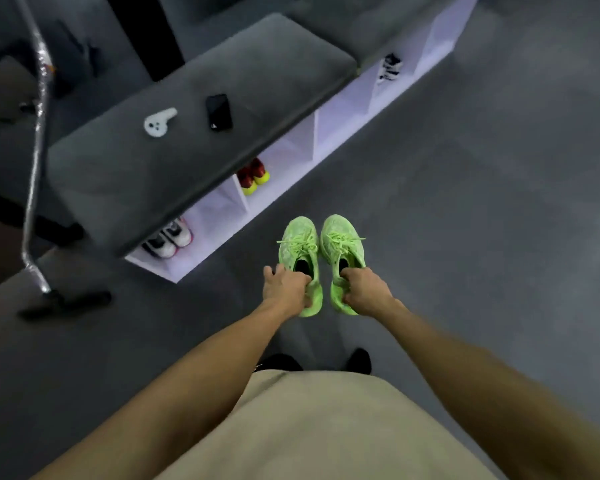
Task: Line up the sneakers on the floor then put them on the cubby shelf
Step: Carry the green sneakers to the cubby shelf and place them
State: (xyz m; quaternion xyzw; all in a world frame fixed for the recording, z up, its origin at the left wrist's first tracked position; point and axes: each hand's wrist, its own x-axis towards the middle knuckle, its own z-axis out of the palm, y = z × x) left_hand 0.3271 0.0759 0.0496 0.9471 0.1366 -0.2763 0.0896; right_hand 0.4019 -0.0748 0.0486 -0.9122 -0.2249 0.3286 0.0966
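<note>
The left hand (286,287) is gripping the heel collar of the left neon-green sneaker (300,252), and the right hand (366,289) is gripping the heel of the right neon-green sneaker (340,245). The pair is sitting side by side, toes pointing away, over the grey floor (465,202) just in front of the white cubby shelf (291,147), near its lower-left corner.

Grey floor (465,202) under dim light, a grey cushioned bench (187,98), and a metal stand (37,133) at left.
</note>
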